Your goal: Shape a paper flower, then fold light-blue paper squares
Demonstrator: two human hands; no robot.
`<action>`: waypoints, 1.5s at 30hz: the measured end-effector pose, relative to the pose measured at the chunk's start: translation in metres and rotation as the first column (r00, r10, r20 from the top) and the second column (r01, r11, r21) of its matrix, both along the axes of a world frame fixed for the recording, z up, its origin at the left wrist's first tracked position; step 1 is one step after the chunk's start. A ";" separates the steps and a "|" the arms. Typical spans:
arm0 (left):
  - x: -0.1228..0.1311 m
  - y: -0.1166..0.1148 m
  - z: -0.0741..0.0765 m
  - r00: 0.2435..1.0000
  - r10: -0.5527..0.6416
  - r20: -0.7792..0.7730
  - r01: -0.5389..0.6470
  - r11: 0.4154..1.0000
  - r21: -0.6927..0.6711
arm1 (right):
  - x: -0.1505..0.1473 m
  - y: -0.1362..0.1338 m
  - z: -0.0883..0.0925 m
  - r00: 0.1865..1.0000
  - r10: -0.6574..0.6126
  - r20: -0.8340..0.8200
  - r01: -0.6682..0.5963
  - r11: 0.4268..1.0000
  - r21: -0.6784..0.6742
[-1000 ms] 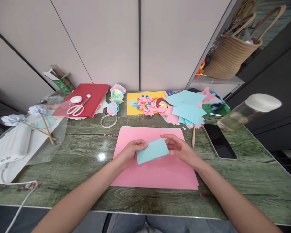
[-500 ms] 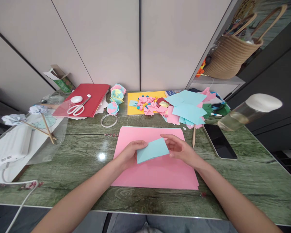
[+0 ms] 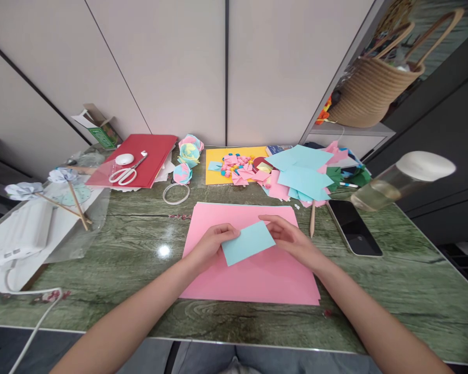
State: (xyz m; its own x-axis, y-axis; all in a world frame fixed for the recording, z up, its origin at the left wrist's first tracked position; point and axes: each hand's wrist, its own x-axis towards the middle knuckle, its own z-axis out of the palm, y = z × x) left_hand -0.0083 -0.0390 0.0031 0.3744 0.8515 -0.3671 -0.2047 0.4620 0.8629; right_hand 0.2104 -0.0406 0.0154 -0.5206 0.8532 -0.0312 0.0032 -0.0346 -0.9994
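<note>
A light blue paper rectangle point(image 3: 249, 244) is held tilted above a stack of pink sheets point(image 3: 253, 285). My left hand point(image 3: 214, 243) grips its left end, thumb on top and the fingers behind it. At the right end is my right hand point(image 3: 286, 236), its fingers curved and apart around the paper's edge; the fingertips partly pass behind the paper, so whether they pinch it is hidden.
Scissors point(image 3: 124, 176) lie on red sheets point(image 3: 156, 156) at the back left. Behind the pink stack are paper balls point(image 3: 182, 174), a yellow sheet point(image 3: 214, 177) with small pieces and blue sheets point(image 3: 304, 176). A phone point(image 3: 354, 228) and a clear bottle point(image 3: 386, 184) are at the right.
The blue paper has turned slightly, its lower left corner and right corner shifting right, and its face shows more fully. Both hands have barely moved.
</note>
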 end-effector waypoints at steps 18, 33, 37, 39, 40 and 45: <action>0.002 -0.006 0.002 0.999 -0.034 -0.023 0.037 0.985 0.166 | -0.001 -0.002 -0.014 0.850 -0.385 0.360 0.312 0.918 0.245; 0.003 -0.004 -0.001 0.968 0.137 -0.212 -0.069 0.952 0.300 | -0.005 -0.005 -0.007 0.933 -0.261 0.249 0.246 0.965 0.089; 0.002 -0.002 0.000 0.965 0.119 -0.232 -0.020 0.920 0.391 | -0.003 -0.003 -0.010 0.914 -0.343 0.219 0.310 0.935 0.171; 0.000 -0.001 0.002 0.962 0.117 -0.246 0.003 0.899 0.438 | -0.002 -0.003 -0.011 0.917 -0.358 0.178 0.324 0.926 0.192; 0.000 -0.002 0.003 0.955 0.138 -0.263 0.000 0.887 0.463 | -0.001 -0.004 -0.011 0.917 -0.364 0.163 0.329 0.921 0.207; -0.002 -0.008 0.014 0.853 0.386 -0.350 -0.085 0.766 0.637 | -0.001 -0.009 -0.006 0.891 -0.427 0.158 0.326 0.840 0.433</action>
State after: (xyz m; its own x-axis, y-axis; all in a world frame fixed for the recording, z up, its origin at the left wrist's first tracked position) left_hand -0.0100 -0.0468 0.0169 0.0585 0.9855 0.1594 0.2299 -0.1686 0.9585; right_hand 0.2097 -0.0496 0.0095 -0.1755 0.9496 0.2598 0.3087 0.3037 -0.9014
